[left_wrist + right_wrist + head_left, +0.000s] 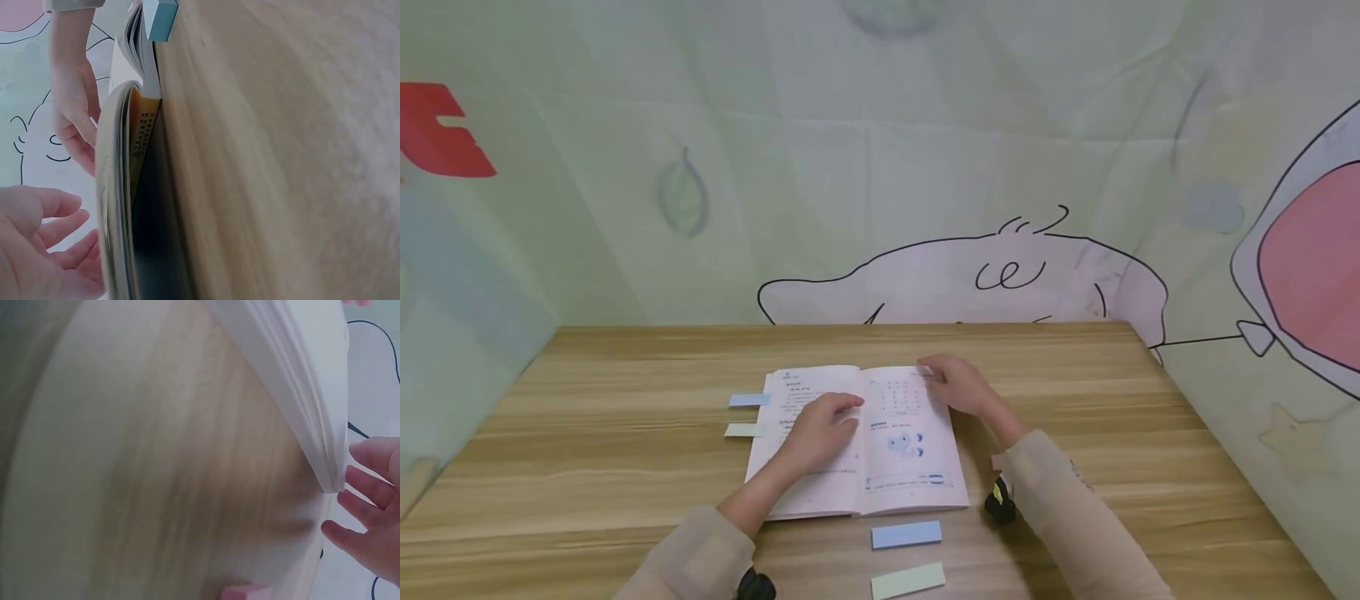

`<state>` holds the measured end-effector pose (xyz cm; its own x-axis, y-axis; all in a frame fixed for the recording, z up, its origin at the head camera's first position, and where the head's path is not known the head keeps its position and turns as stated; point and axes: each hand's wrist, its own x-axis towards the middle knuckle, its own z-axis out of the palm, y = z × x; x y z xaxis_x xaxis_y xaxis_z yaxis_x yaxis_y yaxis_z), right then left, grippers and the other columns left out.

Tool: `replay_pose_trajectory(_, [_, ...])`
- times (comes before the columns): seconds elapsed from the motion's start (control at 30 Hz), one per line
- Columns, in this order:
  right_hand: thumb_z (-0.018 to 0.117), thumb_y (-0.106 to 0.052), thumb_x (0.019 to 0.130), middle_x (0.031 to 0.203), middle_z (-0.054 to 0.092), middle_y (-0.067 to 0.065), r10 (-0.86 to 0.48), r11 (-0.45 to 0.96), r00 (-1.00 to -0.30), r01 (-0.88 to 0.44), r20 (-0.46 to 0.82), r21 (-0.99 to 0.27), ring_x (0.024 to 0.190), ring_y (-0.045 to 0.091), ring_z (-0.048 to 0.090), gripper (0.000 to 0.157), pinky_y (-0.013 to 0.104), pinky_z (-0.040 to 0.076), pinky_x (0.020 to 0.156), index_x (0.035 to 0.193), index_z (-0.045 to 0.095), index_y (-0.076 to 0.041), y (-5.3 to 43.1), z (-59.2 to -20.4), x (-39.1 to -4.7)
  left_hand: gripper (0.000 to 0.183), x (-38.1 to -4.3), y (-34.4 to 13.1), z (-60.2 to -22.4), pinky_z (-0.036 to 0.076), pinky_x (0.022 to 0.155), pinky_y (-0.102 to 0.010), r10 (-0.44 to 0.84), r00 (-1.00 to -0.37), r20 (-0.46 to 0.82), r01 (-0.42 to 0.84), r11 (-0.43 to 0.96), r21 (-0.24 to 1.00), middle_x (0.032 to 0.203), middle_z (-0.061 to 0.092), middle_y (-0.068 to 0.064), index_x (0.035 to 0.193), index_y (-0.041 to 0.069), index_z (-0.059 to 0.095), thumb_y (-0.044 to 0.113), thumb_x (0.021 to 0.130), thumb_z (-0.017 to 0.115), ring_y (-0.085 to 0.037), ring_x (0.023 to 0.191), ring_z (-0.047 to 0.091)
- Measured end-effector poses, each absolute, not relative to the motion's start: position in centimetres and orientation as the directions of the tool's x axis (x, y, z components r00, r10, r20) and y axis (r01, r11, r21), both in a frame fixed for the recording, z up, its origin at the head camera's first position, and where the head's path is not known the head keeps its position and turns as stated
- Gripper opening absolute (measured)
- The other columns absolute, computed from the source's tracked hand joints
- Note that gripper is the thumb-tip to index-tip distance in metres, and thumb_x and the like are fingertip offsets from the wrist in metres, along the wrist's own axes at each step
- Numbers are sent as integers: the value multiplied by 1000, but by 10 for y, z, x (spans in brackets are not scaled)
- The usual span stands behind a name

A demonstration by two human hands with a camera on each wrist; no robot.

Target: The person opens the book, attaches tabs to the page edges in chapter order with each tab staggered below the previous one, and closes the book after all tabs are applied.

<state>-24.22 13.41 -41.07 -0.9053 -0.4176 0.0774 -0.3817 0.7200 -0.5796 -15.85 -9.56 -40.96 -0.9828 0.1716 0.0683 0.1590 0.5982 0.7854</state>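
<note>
An open book [910,492] lies on the table with printed text on its left page and a blue cartoon drawing on the right one. My left hand [822,429] is over the left page, fingertips near the centre fold, its fingers loosely bent. At the far right corner of the book is my right hand [958,385]; in the right wrist view its fingers [362,509] are spread right beside the page corner. A blue sticky tab [748,400] and a pale green sticky tab [741,430] stick out from the left page edge.
On the wooden table [625,417], a blue sticky-note pad [906,535] and a pale green one [908,581] lie in front of the book. A pink pad [247,592] sits to the right, mostly hidden by the right sleeve in the head view. A printed cloth backdrop [850,167] surrounds the table.
</note>
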Motion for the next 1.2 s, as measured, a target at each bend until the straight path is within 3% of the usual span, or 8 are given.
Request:
replay_pose_trajectory(0.2, [57,4,85,123,58,16,-364,699,-920,-372,143,-611,112,30,54,37,43,44,95,122,58,1,134,-413,-243,28,-157,-95,-409,39,100,-45,157,-986,63,146,598,788,122,57,-16,118,1,61,4,90,56,-31,118,51])
replay_pose_trajectory(0.37, [56,8,84,111,61,16,-212,645,-966,-254,150,-721,98,28,56,42,37,50,82,124,57,-1,131,-418,-247,29,-156,-93,-409,39,100,-44,141,-987,74,144,589,795,121,58,-15,118,1,61,3,90,57,-30,116,52])
replay_pose_trajectory(0.53, [59,10,83,107,57,17,-41,470,-999,-41,24,-882,95,28,55,49,29,51,71,130,52,-2,128,-417,-248,29,-157,-91,-408,40,99,-43,135,-988,81,144,570,809,121,59,-14,118,1,61,2,89,57,-29,116,52])
replay_pose_trajectory(0.67, [59,10,83,104,54,16,44,333,-993,119,-111,-935,90,25,52,49,24,48,65,129,52,-2,129,-416,-248,30,-158,-88,-407,42,98,-42,141,-987,75,140,544,827,121,59,-14,119,1,60,2,88,58,-28,115,53])
replay_pose_trajectory(0.93, [59,11,81,94,53,13,28,224,-973,229,-228,-947,75,15,51,49,19,46,60,129,50,6,135,-414,-238,34,-161,-83,-407,45,94,-39,172,-984,50,130,492,861,123,59,-13,123,0,58,2,89,58,-26,110,55])
replay_pose_trajectory(1.2, [61,9,82,102,60,17,-8,129,-935,350,-353,-928,73,15,61,48,28,55,69,128,50,6,141,-410,-217,39,-158,-79,-403,43,97,-42,252,-968,6,127,466,876,128,54,-16,127,-1,54,4,88,58,-31,118,51])
